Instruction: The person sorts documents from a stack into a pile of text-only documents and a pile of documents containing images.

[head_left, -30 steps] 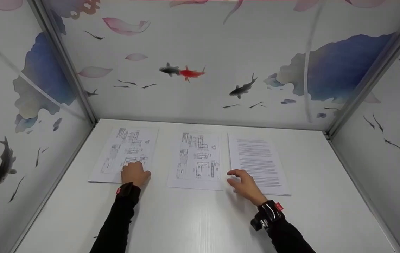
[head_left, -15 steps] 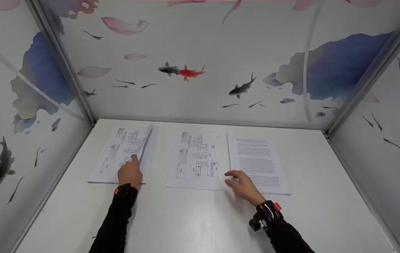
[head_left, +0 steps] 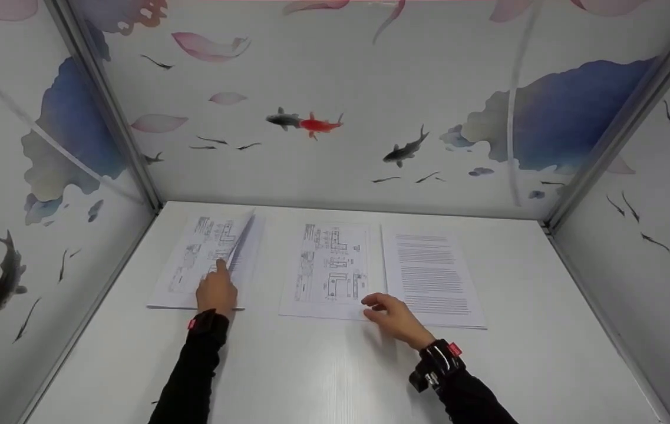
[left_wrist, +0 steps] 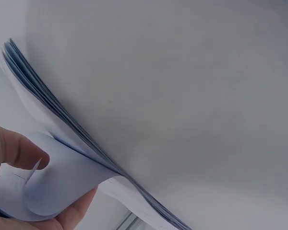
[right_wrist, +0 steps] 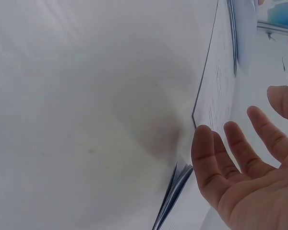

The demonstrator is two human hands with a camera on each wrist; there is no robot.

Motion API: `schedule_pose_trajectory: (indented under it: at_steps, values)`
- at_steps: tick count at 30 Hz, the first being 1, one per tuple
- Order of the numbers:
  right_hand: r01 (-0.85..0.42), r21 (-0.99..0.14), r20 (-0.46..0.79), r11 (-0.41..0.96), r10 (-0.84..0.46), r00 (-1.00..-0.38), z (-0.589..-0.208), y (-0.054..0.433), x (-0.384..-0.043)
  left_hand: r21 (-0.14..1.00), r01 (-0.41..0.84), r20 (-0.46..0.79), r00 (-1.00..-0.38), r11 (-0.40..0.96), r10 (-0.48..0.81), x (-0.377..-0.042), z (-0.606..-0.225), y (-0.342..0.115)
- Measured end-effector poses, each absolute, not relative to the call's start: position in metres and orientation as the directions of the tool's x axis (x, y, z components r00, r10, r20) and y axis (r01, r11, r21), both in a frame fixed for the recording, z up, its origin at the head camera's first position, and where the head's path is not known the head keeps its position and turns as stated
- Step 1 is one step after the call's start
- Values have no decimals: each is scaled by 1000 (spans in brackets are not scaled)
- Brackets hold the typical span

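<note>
We find the left hand (head_left: 217, 293) pinching raised paper (left_wrist: 65, 179) from the left stack (head_left: 247, 253) on the bench (head_left: 311, 371). We note the right hand (head_left: 396, 321), fingers loosely curved, holding nothing, by the near right corner of the middle drawing (head_left: 320, 288). Printed text (head_left: 432, 274) lies beyond.

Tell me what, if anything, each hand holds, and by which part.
The left hand pinches paper from the left stack by its lifted, curled edge. The right hand holds nothing.

No print on the left drawing (head_left: 193, 265), middle drawing (head_left: 324, 271) or text page (head_left: 433, 280) can be read.
</note>
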State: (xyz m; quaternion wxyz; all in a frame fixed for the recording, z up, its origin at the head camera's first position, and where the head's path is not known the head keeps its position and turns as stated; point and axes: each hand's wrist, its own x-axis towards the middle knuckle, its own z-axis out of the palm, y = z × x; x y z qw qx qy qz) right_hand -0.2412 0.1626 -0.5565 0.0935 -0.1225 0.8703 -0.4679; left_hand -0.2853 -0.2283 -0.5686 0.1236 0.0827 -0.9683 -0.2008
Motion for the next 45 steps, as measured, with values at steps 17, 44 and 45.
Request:
schedule_pose_trajectory:
  at_steps: [17, 44, 45]
  values:
    - [-128, -870, -76, 476, -388, -919, -551, 151, -242, 458, -56, 287, -935, 887, -207, -279, -565, -225]
    - [22, -961, -143, 275, -426, -893, -538, 116, -248, 329, 185, 489, -872, 926, 1, -262, -536, -163]
    - [34, -966, -144, 256, -423, -895, -538, 115, -249, 321, 206, 509, -861, 924, 15, -260, -535, -157]
